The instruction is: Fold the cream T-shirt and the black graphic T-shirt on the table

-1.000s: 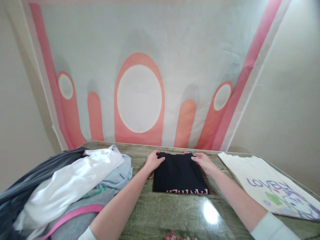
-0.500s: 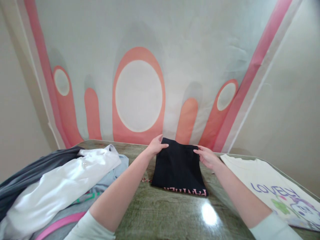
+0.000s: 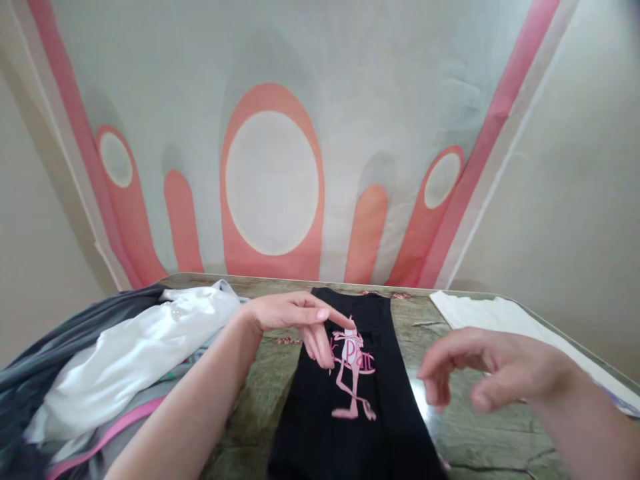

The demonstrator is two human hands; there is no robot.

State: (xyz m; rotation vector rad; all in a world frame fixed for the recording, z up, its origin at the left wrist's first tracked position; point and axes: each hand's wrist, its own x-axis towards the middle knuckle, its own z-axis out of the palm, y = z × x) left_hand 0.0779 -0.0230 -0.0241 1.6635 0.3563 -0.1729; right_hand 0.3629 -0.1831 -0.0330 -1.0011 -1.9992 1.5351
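A black garment (image 3: 315, 407) with a pink cartoon figure and pink lettering lies lengthwise on the table, its near end running out of the bottom of the view. My left hand (image 3: 300, 320) is over its upper left part, index finger stretched out across the print and the other fingers bent down; I cannot tell if they touch the cloth. To the right of the garment, my right hand (image 3: 500, 367) hovers above the table with curved, parted fingers and nothing in it.
Heaped on the left are a white satin-like garment (image 3: 145, 347), a dark one (image 3: 65, 340) and a grey one with a pink band (image 3: 110, 437). A folded white shirt (image 3: 493, 312) lies on the right. Behind the wood-patterned table (image 3: 250, 413) stands a painted wall (image 3: 425, 87).
Both hands have let go of the black garment's far edge and come nearer. The garment, earlier a short folded piece, now stretches toward me with its pink figure showing.
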